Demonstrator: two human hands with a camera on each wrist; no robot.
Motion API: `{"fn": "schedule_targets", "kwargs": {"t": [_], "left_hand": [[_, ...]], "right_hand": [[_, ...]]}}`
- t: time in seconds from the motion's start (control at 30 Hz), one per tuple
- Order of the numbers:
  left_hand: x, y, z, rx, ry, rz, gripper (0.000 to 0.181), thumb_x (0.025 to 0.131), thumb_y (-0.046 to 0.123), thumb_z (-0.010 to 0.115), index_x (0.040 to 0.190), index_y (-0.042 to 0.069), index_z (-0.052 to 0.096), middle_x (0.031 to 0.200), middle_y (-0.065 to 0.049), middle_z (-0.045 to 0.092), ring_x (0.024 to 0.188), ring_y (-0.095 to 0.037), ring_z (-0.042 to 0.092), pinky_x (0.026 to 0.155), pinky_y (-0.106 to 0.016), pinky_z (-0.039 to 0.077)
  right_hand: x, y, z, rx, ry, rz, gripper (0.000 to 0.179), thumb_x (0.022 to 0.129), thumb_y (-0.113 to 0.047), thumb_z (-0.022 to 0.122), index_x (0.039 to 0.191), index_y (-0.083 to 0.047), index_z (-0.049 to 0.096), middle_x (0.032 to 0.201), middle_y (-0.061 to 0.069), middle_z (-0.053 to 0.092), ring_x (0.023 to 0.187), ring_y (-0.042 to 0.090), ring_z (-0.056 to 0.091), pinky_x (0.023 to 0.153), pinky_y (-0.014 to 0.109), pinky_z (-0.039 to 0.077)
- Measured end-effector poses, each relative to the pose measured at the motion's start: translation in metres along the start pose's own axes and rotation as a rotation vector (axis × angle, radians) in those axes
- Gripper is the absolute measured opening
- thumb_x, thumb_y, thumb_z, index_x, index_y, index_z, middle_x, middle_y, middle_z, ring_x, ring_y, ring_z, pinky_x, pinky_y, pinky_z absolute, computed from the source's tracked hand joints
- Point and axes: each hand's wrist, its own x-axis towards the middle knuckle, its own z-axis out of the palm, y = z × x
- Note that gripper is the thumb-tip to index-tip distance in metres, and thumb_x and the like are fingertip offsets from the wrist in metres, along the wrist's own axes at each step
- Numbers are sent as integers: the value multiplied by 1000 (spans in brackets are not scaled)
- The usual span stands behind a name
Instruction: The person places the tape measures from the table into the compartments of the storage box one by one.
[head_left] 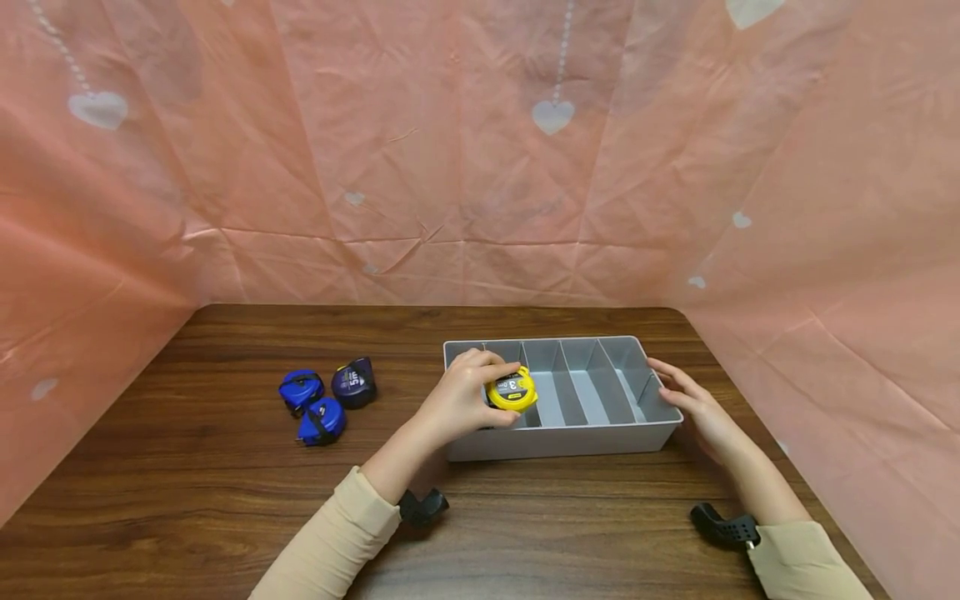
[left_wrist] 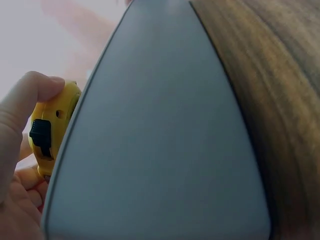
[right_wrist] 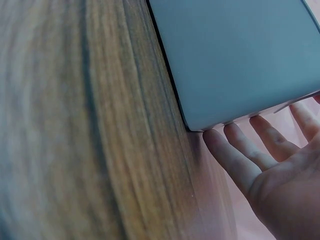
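My left hand (head_left: 463,395) grips a round yellow tape measure (head_left: 514,390) between thumb and fingers, over the left part of a grey divided box (head_left: 562,442). In the left wrist view, the black button on the yellow tape measure (left_wrist: 55,117) shows beside the box's long wall (left_wrist: 150,130). At the box's right end, my right hand (head_left: 697,408) touches the wall with extended fingers. The right wrist view shows those fingertips against the end of the box (right_wrist: 240,60). The leftmost compartments are partly hidden behind my left hand.
Two blue tape measures (head_left: 322,420) and a dark one marked 5m (head_left: 354,383) lie together on the wooden table (head_left: 225,500), left of the box. A pink cloth with white hearts (head_left: 450,167) hangs behind and along both sides.
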Motion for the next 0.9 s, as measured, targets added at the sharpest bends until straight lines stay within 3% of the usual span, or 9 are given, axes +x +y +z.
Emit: {"fn": "schedule_targets", "kwargs": {"t": [0.37,0.9], "left_hand": [[-1,1,15,47,-46,-1,64,67,30,84,124,10,66,103,4,61,93,-14,48,89,-36,36],[-1,-5,13,59,-96,-43,60,71,34,84,124,9,66,104,0,62,94,-16,49,86,-37,37]], "right_hand": [[0,0,0,8,-11,-3,50,104,-19,37,153,-16,24,144,20,22,117,10,37,86,23,41],[1,1,0,6,-4,1,50,104,-20,37,152,-15,25,145,21,21,118,11,36,87,25,39]]}}
